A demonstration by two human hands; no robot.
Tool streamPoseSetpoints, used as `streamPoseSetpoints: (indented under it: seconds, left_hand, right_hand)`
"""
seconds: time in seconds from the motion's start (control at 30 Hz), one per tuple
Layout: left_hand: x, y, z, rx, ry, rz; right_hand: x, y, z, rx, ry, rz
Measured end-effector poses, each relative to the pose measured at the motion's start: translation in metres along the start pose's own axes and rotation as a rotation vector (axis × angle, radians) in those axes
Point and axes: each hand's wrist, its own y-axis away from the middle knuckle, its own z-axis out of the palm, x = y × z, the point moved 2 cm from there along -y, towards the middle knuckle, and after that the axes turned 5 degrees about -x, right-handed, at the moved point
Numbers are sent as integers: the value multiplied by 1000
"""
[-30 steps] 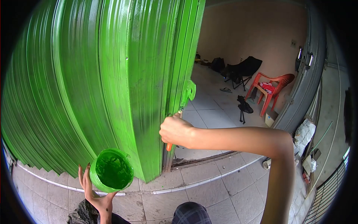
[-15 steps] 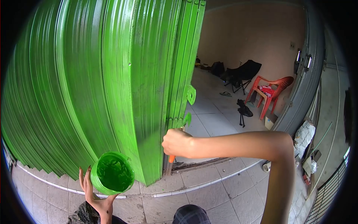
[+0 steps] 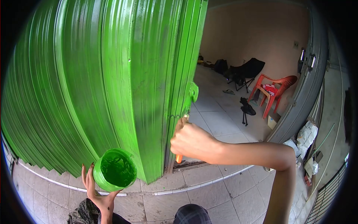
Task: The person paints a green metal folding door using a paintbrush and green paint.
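My left hand (image 3: 97,198) supports a paint can (image 3: 102,179) from beneath and the side, its fingers spread around the wall. Wet green paint coats the can inside and out. In my right fist (image 3: 192,140) is a paintbrush, its orange handle (image 3: 179,159) showing below. The green-smeared bristles (image 3: 188,108) are at the edge of the folding metal door (image 3: 149,93), just under a round latch tab (image 3: 193,92). Glossy green covers most of the door, with darker patches low on the front panel and grey bare metal at its bottom edge.
Beyond the doorway stand a red plastic chair (image 3: 278,84) and a black folding chair (image 3: 251,71), with a black tripod-like object (image 3: 246,110) on the floor. A grey door (image 3: 304,86) and white sacks (image 3: 307,135) line the right. Grey paving tiles (image 3: 209,190) lie below.
My right hand has moved slightly right, and the bristles have risen along the door edge toward the latch tab. The can stays at nearly the same spot, and the view has shifted a little.
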Motion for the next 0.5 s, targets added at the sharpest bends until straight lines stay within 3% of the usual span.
streamPoseSetpoints:
  seconds: [0.07,0.17,0.4,0.5]
  left_hand:
    - [2,0,2,7,20,-11]
    - [0,0,2,11,5,9]
    - [1,-2,4,13,-16,13]
    - [4,-2,3,28,-32,26]
  right_hand:
    - [-6,3,5,-148,-23,-24]
    - [-15,19,-1,-157,-9,-28]
    - [-38,86,-2,260,-295,94]
    - [-18,116,-8,570,-717,279]
